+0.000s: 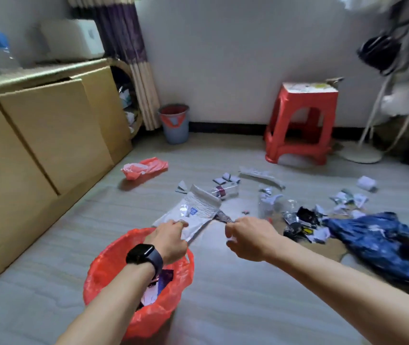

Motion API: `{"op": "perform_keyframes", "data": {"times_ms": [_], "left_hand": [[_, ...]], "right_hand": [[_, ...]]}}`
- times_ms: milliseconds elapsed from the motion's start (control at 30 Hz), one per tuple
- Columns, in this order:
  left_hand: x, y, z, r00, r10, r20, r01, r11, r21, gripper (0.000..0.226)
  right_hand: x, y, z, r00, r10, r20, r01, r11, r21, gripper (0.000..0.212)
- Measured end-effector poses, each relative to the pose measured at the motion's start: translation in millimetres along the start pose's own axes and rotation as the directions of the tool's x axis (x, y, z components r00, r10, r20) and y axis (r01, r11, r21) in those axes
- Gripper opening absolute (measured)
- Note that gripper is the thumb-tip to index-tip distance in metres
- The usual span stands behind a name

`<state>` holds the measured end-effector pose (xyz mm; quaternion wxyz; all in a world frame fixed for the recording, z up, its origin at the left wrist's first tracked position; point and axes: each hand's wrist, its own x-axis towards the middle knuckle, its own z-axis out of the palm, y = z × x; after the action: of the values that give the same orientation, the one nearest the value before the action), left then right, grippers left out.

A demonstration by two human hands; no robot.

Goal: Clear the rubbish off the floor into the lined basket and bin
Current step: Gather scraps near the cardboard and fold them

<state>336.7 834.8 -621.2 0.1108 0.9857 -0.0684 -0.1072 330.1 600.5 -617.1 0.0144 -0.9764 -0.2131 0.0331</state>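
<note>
floor point(235, 307): pale planks, scraps point(342, 200) strewn to the right | red-lined basket point(104, 270) beneath left wrist | left hand point(171, 239) grips white mailer point(193, 210) just past its rim | right hand point(245, 239) pinches grey strip point(222, 217) at mailer's corner | blue bin point(174, 127), red stool point(300, 120) against wall point(223, 58)

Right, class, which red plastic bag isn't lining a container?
The crumpled red bag lying loose on the floor. The other two line the basket under the left hand and the blue bin.
</note>
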Motion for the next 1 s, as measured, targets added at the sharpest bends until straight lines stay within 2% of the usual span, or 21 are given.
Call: {"op": "perform_keyframes", "data": {"times_ms": [200, 367, 467, 600, 733, 900, 1000], "left_hand": [[9.6, 140.4, 13.5, 0.962, 0.272, 0.005, -0.273, 0.962, 0.023, 0.05], [21.3, 218.2, 44.8, 0.925, 0.376, 0.058, -0.379, 0.923, 0.069, 0.051], [35.3, 249.3, 78.4, 0.902, 0.414, 0.124, -0.422, 0.906, 0.044, 0.053], [66.6, 274.9, 128.1, 0.863, 0.44, 0.247, -0.456, 0.89, 0.009, 0.047], [89.0, 280.1, 149.4, 0.858, 0.422, 0.292, -0.442, 0.897, 0.002, 0.045], [167.5, 281.6, 210.2, 0.854, 0.391, 0.344, -0.419, 0.908, 0.008, 0.046], [214.6, 282.5, 239.0, 0.857, 0.379, 0.348, -0.419, 0.907, 0.045, 0.057]], "right_hand": [[-124.5, 96.5, -7.1, 0.954, 0.282, -0.106, -0.256, 0.945, 0.204, 0.028], [-196.2, 150.4, 22.1, 0.841, 0.526, -0.127, -0.452, 0.812, 0.371, 0.025], [-225.8, 173.9, 54.8, 0.774, 0.63, -0.061, -0.546, 0.714, 0.438, 0.024], [-237.3, 204.7, 107.2, 0.719, 0.69, 0.081, -0.651, 0.629, 0.424, 0.025], [-228.7, 223.2, 131.6, 0.705, 0.696, 0.136, -0.678, 0.604, 0.419, 0.028], [-168.8, 290.6, 193.4, 0.717, 0.659, 0.227, -0.688, 0.615, 0.385, 0.04], [-125.3, 329.2, 225.7, 0.696, 0.669, 0.261, -0.712, 0.598, 0.369, 0.049]]}}
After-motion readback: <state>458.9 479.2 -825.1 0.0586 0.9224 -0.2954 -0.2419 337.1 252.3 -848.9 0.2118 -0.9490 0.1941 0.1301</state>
